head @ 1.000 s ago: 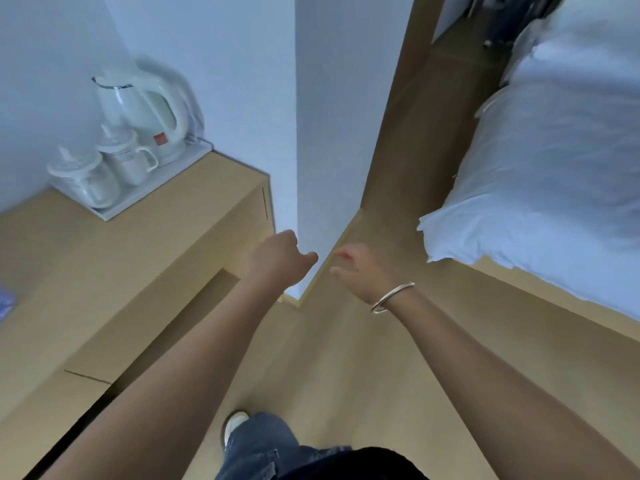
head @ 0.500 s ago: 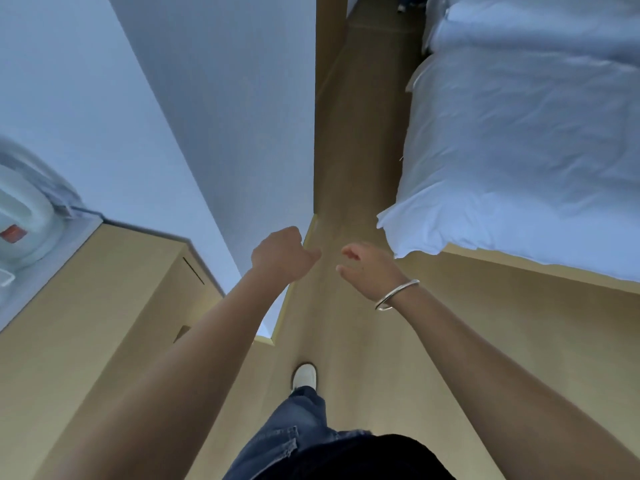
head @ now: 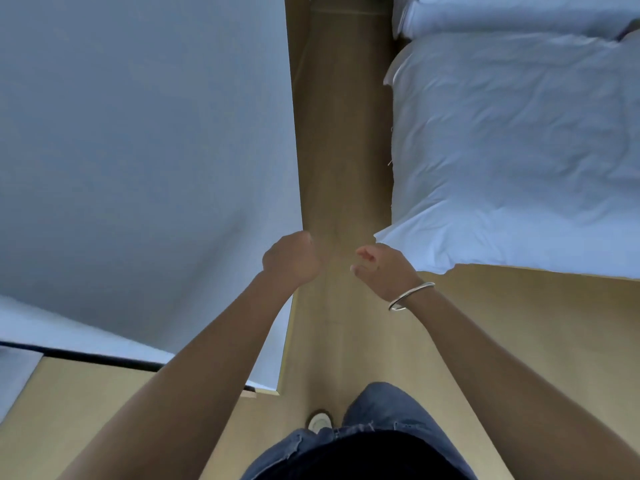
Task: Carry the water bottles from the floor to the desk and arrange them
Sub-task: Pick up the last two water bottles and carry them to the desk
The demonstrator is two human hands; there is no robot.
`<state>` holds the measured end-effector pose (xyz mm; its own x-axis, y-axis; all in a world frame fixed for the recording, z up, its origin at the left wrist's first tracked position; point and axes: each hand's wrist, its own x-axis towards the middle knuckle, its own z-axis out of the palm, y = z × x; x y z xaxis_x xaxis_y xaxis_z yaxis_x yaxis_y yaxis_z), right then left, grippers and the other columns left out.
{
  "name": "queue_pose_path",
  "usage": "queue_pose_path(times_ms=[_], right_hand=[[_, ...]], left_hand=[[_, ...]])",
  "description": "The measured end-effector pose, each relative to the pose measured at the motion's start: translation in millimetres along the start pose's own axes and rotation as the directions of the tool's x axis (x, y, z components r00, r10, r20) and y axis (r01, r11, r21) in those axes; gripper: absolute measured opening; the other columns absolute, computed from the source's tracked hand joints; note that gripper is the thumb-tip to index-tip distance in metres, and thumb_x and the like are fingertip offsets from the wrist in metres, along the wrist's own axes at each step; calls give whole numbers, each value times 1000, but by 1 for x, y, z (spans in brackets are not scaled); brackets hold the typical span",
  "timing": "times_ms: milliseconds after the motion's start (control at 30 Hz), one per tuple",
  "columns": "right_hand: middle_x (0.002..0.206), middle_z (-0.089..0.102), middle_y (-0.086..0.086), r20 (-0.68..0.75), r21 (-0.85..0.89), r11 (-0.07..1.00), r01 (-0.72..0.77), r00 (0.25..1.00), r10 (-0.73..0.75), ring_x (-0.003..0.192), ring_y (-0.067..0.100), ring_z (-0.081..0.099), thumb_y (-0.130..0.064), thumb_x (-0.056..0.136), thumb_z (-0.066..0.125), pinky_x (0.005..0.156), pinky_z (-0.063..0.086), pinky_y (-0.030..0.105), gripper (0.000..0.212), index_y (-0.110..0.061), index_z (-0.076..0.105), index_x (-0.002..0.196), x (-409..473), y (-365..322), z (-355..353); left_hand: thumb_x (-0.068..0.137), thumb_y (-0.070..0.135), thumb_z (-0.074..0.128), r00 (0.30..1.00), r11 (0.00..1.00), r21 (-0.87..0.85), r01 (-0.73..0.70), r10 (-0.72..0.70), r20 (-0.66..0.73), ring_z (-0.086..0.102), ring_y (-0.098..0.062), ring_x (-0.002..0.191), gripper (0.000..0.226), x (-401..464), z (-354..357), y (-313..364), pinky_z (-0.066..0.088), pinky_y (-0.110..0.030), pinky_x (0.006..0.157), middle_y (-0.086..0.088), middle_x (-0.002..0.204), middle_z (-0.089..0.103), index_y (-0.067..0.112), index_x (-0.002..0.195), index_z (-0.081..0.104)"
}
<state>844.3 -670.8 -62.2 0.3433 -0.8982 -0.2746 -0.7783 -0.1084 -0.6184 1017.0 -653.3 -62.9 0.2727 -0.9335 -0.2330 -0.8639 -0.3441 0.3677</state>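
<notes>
Since a second ago the view has swung right: the kettle tray has slid out of sight and only a corner of the counter (head: pixel 86 410) remains at lower left, while the bed (head: pixel 512 150) now fills the right side. No bottles show anywhere in this view, neither on the floor (head: pixel 343 133) nor on the counter; they presumably lie further along the strip of floor between wall (head: pixel 138 150) and bed, or out of frame. As a guess, full water bottles would be fairly heavy for their size, smooth and a little slippery, with thin walls that give under a squeeze; taking each round the middle of the body, or by the neck under the cap, should be safest. The left hand (head: pixel 290 259) is curled into a loose fist and holds nothing. The right hand (head: pixel 382 268), with a bangle (head: pixel 410 296) at the wrist, has its fingers loosely curled and is likewise empty. One shoe (head: pixel 319 421) shows on the floor below.
</notes>
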Motion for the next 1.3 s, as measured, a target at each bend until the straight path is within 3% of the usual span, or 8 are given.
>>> queue_pose_path(times_ms=[367, 500, 700, 833, 1133, 1300], right_hand=[[113, 58, 7, 8, -59, 997, 42, 999, -42, 103, 22, 53, -26, 90, 54, 88, 39, 29, 32, -7, 57, 115, 155, 20, -62], [109, 59, 10, -6, -103, 994, 40, 999, -41, 104, 26, 55, -24, 89, 53, 85, 40, 30, 29, -5, 58, 109, 229, 34, -106], [118, 59, 12, -3, -142, 988, 53, 999, -54, 109, 26, 54, -25, 89, 55, 91, 40, 31, 35, -4, 57, 117, 326, 57, -162], [120, 58, 12, 7, -132, 989, 64, 998, -63, 113, 26, 53, -25, 89, 55, 97, 41, 34, 36, -4, 56, 119, 373, 62, -187], [126, 55, 12, 54, -161, 987, 25, 998, -17, 116, 25, 51, -27, 92, 51, 101, 40, 35, 40, -6, 52, 126, 500, 62, -225], [125, 56, 12, 19, -97, 994, -44, 999, 46, 116, 27, 52, -25, 90, 55, 98, 39, 31, 36, -4, 56, 121, 592, 44, -253]], left_hand=[[84, 44, 54, 999, 1000, -10, 16, -16, 44, 48, -16, 78, 19, 155, -10, 55, 33, -23, 58, 12, 73, 42, 25, 84, 48], [83, 42, 53, 999, 999, -7, 37, -37, 31, 50, -17, 81, 32, 223, -25, 94, 37, -28, 70, 6, 89, 51, 19, 105, 55], [84, 39, 51, 996, 997, -23, 78, -77, 43, 51, -17, 78, 20, 313, -32, 136, 39, -27, 68, 4, 88, 55, 21, 93, 50], [84, 40, 52, 995, 996, -42, 78, -75, 64, 54, -17, 86, 34, 358, -32, 156, 39, -27, 71, 2, 100, 61, 17, 109, 56], [88, 43, 48, 996, 999, -40, -2, 5, 84, 59, -18, 93, 43, 499, -54, 184, 50, -33, 80, 0, 108, 62, 16, 121, 52], [88, 45, 50, 993, 997, -72, 30, -21, 116, 56, -23, 111, 49, 602, -76, 195, 46, -33, 87, -2, 126, 57, 18, 128, 50]])
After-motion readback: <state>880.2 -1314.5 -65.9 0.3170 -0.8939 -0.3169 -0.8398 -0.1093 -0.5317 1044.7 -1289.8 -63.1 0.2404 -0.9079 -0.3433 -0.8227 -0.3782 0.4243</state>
